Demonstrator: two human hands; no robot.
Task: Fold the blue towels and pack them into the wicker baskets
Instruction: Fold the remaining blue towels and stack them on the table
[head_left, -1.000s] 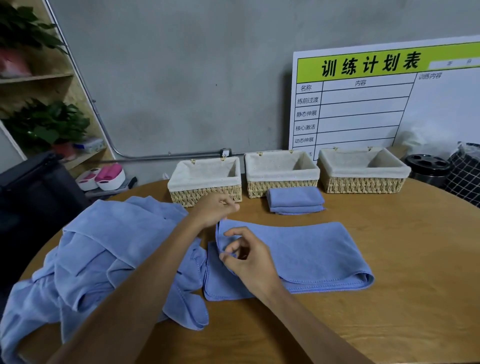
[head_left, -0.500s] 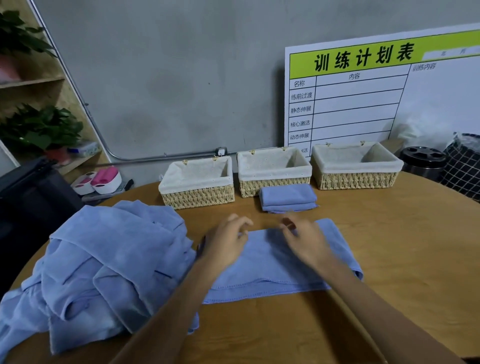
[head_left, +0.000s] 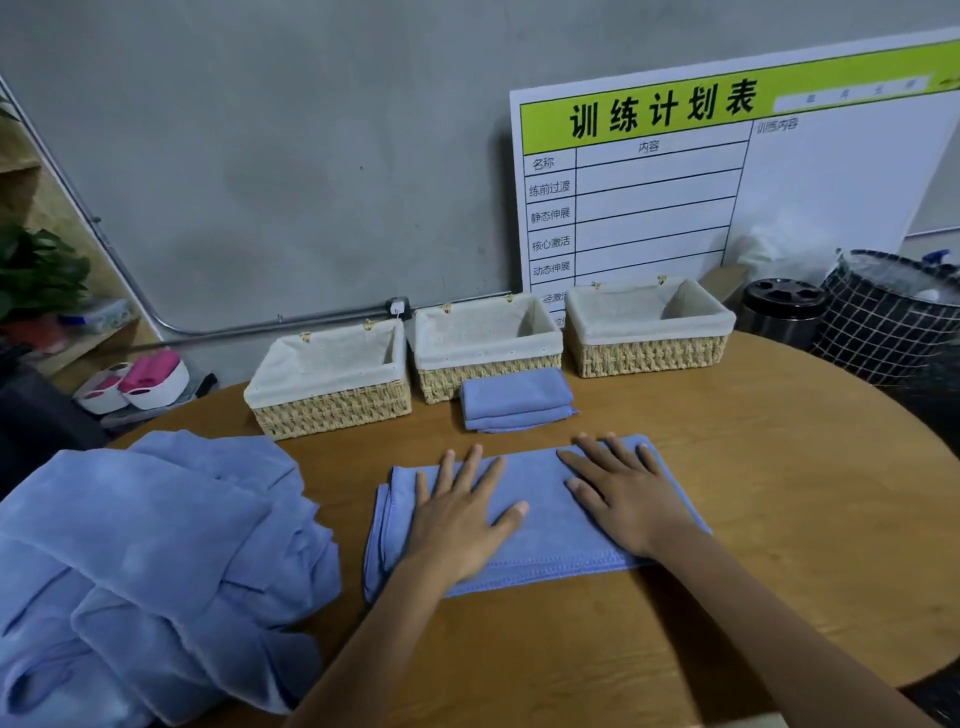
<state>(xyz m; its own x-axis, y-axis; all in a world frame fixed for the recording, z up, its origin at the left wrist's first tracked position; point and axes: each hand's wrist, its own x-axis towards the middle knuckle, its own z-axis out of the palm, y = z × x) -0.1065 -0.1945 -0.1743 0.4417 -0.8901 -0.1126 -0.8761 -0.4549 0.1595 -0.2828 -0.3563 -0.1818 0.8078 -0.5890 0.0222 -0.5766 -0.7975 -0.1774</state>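
Heap of loose blue towels (head_left: 150, 561) left of half-folded blue towel (head_left: 540, 525); left hand (head_left: 457, 525), right hand (head_left: 623, 499) now flat, fingers spread, previously curled.

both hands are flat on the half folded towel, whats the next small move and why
Probably fold it across once more, left end over right. The towel under the left hand and right hand lies as a long strip, wider than the finished folded towel by the baskets.

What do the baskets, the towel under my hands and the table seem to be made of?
Baskets: woven straw-coloured wicker, matte, with off-white cloth liners folded over the rims. Towel: soft blue fabric, likely microfibre, with a stitched hem along its near edge. Table: wood or wood veneer, smooth, faint grain showing.
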